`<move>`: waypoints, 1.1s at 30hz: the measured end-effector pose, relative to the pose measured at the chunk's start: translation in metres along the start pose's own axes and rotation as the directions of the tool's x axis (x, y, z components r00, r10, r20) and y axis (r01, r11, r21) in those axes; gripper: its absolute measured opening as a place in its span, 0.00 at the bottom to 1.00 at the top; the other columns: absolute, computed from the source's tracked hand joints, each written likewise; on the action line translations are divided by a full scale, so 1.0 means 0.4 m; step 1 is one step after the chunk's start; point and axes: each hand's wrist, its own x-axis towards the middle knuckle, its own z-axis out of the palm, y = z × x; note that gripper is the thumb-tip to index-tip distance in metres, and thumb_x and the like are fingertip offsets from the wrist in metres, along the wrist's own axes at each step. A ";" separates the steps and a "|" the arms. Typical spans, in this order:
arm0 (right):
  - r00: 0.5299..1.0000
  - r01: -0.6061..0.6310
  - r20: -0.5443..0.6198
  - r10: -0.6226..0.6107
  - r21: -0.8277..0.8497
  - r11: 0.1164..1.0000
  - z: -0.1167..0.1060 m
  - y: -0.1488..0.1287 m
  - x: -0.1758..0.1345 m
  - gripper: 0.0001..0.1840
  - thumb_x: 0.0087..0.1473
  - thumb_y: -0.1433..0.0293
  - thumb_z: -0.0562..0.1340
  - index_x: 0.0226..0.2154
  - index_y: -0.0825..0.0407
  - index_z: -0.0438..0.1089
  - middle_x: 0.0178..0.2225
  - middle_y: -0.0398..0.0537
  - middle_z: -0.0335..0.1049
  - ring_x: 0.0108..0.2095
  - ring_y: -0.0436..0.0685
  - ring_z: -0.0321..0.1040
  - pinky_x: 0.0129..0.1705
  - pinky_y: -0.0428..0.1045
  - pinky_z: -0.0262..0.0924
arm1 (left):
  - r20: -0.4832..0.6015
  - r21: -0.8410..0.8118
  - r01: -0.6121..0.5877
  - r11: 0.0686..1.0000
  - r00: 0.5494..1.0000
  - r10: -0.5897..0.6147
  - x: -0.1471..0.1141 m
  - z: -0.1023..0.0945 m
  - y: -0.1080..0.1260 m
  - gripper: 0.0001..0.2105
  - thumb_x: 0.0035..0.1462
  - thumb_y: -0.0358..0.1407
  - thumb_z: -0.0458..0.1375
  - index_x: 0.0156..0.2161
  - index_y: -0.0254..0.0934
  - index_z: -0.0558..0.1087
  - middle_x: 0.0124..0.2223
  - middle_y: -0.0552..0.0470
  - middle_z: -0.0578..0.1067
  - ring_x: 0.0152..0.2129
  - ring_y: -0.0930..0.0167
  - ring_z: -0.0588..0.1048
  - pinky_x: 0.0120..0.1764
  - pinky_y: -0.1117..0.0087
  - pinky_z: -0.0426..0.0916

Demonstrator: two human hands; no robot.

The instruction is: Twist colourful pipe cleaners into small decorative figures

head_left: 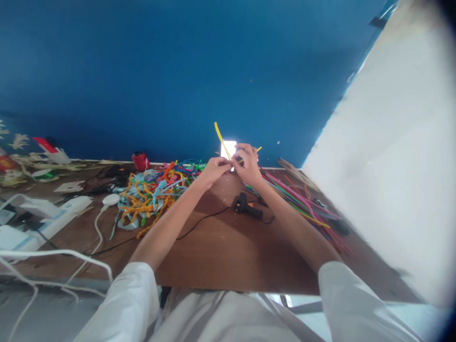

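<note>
A yellow pipe cleaner (218, 131) is held between my two hands over the far side of the table. One end sticks up to the left; another yellow length comes out beyond the right fingers. My left hand (215, 171) pinches it from the left, fingertips closed. Almost touching it, my right hand (247, 161) has thumb and fingers bent around the same spot. The exact crossing between the fingertips is partly hidden. Behind the hands glows a bright white screen (228, 148). Below them a black glue gun (247, 207) lies on the brown table (221, 251).
To the left spreads a tangled heap of coloured pipe cleaners (153, 194). Straight pipe cleaners (295, 202) lie in a bundle at right. A white power strip (60, 221) with cables (53, 253) occupies the left edge. A red container (140, 161) stands by the blue wall (178, 71).
</note>
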 end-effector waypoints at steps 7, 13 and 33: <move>0.994 -0.094 0.071 0.085 0.140 0.986 0.021 0.005 0.002 0.04 0.57 0.69 0.60 0.30 0.48 0.66 0.48 0.54 0.75 0.53 0.65 0.65 0.56 0.63 0.55 | -0.033 0.009 0.005 1.000 0.999 -0.005 0.001 0.008 -0.012 0.06 0.49 0.36 0.61 0.30 0.33 0.75 0.25 0.55 0.72 0.22 0.76 0.66 0.29 0.73 0.58; 0.973 -0.090 -0.214 0.092 0.016 0.996 -0.007 -0.022 0.008 0.03 0.57 0.68 0.61 0.35 0.49 0.67 0.44 0.56 0.72 0.51 0.64 0.66 0.54 0.62 0.57 | -0.192 -0.080 0.023 0.997 0.981 -0.038 0.004 0.015 -0.003 0.11 0.52 0.41 0.63 0.30 0.35 0.71 0.26 0.54 0.72 0.22 0.76 0.67 0.26 0.73 0.57; 0.860 -0.505 0.370 0.351 0.718 0.479 -0.040 -0.045 0.028 0.18 0.43 0.57 0.74 0.27 0.51 0.71 0.23 0.41 0.72 0.24 0.47 0.66 0.24 0.44 0.60 | -0.262 -0.116 -0.081 0.990 0.964 0.048 -0.014 0.036 0.038 0.10 0.48 0.38 0.67 0.30 0.32 0.76 0.27 0.53 0.75 0.25 0.75 0.69 0.32 0.72 0.62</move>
